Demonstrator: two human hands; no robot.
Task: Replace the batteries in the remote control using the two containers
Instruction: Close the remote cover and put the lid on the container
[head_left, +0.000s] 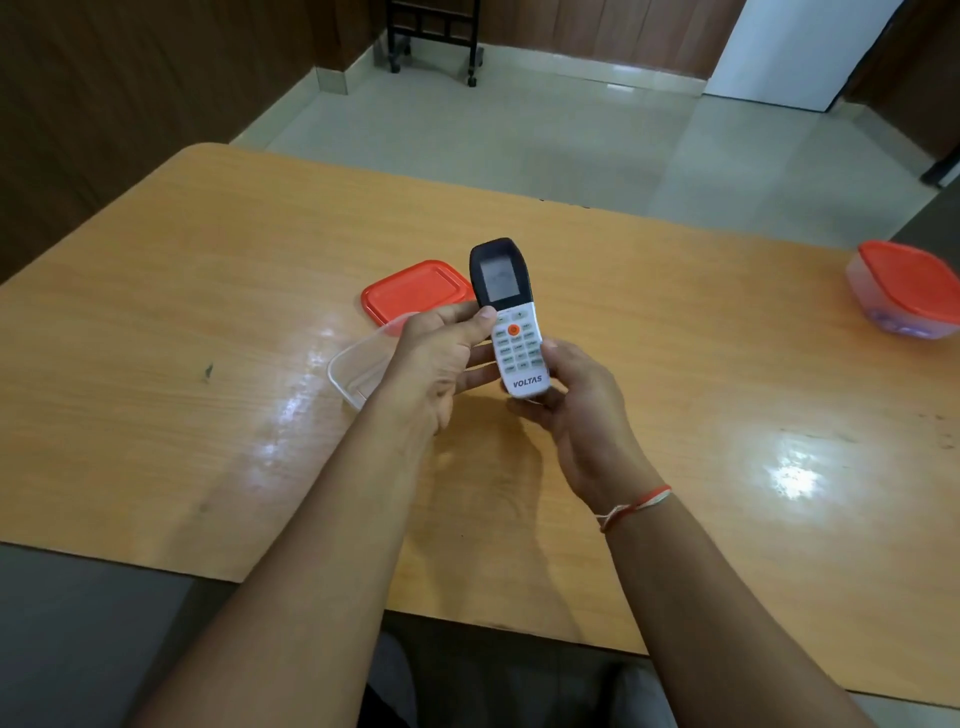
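Holding the remote control (509, 322) above the wooden table (675, 322), both hands met at its white keypad half. The left hand (441, 358) gripped it from the left, thumb laid across the upper edge of the keypad just below the dark display end and fingers curled behind the body. The right hand (576, 405) cupped the lower end from the right, thumb against the side near the "VOLTAS" lettering and fingers wrapped underneath. The remote faced the camera with buttons up, its black display end tilted away from the person and an orange button showing near the top of the keypad.

Behind the left hand, an open clear plastic container (358, 371) sat on the table, partly hidden by the wrist; whether anything lay inside could not be told. Its red lid (415, 291) lay flat on the table just beyond it, touching or nearly touching its far rim. Well apart, near the table's right edge, a second clear container (904, 291) stood closed under a red lid, with something bluish dimly visible through its wall. A red and white thread bracelet (636, 506) circled the right wrist.
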